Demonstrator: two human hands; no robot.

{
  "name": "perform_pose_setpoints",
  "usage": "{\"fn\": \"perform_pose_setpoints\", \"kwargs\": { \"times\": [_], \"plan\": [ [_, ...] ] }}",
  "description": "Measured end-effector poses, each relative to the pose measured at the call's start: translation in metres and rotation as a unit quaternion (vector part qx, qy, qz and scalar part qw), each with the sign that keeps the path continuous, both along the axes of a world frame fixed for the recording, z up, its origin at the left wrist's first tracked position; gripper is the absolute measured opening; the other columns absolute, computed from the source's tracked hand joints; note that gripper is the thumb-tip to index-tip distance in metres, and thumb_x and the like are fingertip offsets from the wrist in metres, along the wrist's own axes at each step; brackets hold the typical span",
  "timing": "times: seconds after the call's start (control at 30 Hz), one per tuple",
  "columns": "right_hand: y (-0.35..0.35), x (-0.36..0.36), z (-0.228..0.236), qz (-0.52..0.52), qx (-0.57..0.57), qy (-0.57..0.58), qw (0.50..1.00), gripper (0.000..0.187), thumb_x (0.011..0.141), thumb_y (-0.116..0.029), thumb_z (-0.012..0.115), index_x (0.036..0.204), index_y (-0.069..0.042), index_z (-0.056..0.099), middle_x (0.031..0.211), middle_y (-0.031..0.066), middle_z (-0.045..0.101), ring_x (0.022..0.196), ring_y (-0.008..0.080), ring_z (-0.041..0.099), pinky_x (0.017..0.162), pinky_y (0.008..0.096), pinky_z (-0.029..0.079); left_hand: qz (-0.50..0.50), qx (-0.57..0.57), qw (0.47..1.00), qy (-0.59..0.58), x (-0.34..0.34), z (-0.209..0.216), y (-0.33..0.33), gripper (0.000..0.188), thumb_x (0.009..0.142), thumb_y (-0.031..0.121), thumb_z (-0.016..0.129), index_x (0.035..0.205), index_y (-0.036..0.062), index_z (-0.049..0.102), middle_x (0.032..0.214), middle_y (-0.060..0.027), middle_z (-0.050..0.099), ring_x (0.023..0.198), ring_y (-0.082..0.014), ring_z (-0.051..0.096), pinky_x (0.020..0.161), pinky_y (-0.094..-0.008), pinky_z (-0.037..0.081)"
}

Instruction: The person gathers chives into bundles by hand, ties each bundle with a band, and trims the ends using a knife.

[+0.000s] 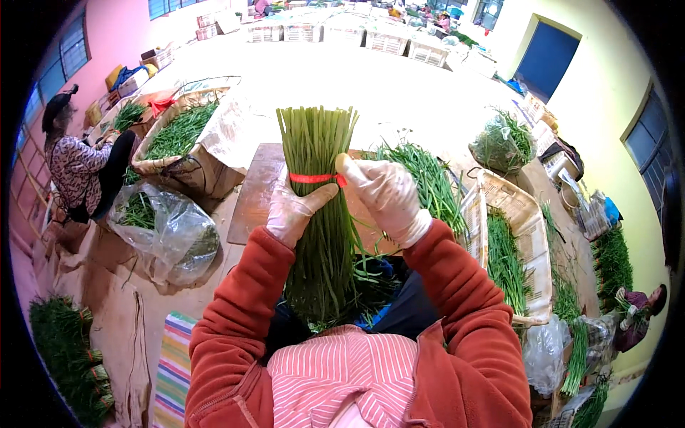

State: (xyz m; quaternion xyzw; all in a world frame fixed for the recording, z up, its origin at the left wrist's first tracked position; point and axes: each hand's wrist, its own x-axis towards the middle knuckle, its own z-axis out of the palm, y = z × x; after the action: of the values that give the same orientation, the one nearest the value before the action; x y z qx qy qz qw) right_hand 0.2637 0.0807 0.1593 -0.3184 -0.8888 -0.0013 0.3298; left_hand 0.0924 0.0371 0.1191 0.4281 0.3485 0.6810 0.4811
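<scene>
The person holds a fat bunch of green stalks [319, 207] upright in front of their chest, cut ends up, leafy tips hanging down toward their lap. The left hand [292, 210], in a thin pale glove, is wrapped around the bunch just below a red band [314, 177], thumb pressed across the front. The right hand [385, 196], gloved too, is closed on the band's end at the right side of the bunch, pinching it, though it's hard to tell exactly how the fingers sit on it.

Behind the bunch sits a brown board [257, 189] with loose stalks [428, 182] just to its right, and a lined basket [517, 242] of more greens further right.

The risk, as it looks: the band is thin and the gloves are slick, so the end could slip out of the pinch and the bunch would splay. Pulled too tight, it might bruise or snap outer stalks.
</scene>
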Motion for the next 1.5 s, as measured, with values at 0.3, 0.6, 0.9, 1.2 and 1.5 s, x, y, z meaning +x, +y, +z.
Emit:
{"fn": "perform_pose_setpoints", "kwargs": {
  "times": [0.3, 0.6, 0.9, 1.2, 1.5],
  "plan": [
    [0.016, -0.007, -0.032, -0.018, 0.340, -0.085, 0.936, 0.028, 0.075, -0.007, 0.059, 0.103, -0.008, 0.055, 0.080, 0.0028, 0.052, 0.070, 0.0215, 0.056, 0.054, 0.0343, 0.046, 0.023, 0.003, 0.997, 0.073, 0.003, -0.009, 0.006, 0.049, 0.070, 0.007, 0.077, 0.113, 0.0008, 0.052, 0.104, -0.0074, 0.061, 0.092, -0.0149, 0.059, 0.082, -0.0295, 0.049],
    [0.012, -0.026, -0.045, -0.093, 0.308, -0.149, 0.935, 0.021, 0.074, -0.011, 0.053, 0.093, -0.003, 0.057, 0.077, 0.0065, 0.051, 0.069, 0.0213, 0.053, 0.057, 0.0338, 0.042, 0.089, 0.025, 0.986, 0.137, 0.001, -0.034, 0.025, 0.056, 0.069, 0.009, 0.078, 0.116, 0.0014, 0.049, 0.108, -0.0078, 0.060, 0.096, -0.0160, 0.058, 0.086, -0.0294, 0.047],
    [0.013, -0.030, -0.047, -0.142, 0.332, -0.190, 0.913, 0.012, 0.073, -0.011, 0.052, 0.084, -0.006, 0.055, 0.073, 0.0060, 0.049, 0.064, 0.0208, 0.052, 0.053, 0.0331, 0.041, 0.079, 0.008, 0.991, 0.105, -0.002, -0.042, 0.032, 0.061, 0.068, 0.008, 0.078, 0.119, 0.0021, 0.046, 0.111, -0.0081, 0.058, 0.099, -0.0162, 0.057, 0.088, -0.0296, 0.046],
    [0.020, -0.030, -0.046, -0.163, 0.170, -0.198, 0.951, 0.007, 0.076, -0.010, 0.052, 0.079, -0.007, 0.057, 0.072, 0.0085, 0.055, 0.065, 0.0242, 0.059, 0.055, 0.0361, 0.046, 0.120, 0.057, 0.983, 0.128, 0.010, -0.035, 0.028, 0.065, 0.069, 0.006, 0.077, 0.123, 0.0035, 0.042, 0.113, -0.0072, 0.057, 0.101, -0.0167, 0.055, 0.089, -0.0295, 0.046],
    [0.026, -0.014, -0.035, -0.100, -0.179, -0.105, 0.973, 0.017, 0.084, -0.015, 0.056, 0.095, -0.009, 0.068, 0.087, 0.0133, 0.067, 0.084, 0.0296, 0.065, 0.071, 0.0362, 0.052, 0.179, 0.090, 0.948, 0.245, 0.013, -0.041, 0.033, 0.065, 0.069, -0.006, 0.072, 0.124, 0.0030, 0.038, 0.110, -0.0061, 0.055, 0.099, -0.0158, 0.055, 0.088, -0.0284, 0.047]
  ]
}}
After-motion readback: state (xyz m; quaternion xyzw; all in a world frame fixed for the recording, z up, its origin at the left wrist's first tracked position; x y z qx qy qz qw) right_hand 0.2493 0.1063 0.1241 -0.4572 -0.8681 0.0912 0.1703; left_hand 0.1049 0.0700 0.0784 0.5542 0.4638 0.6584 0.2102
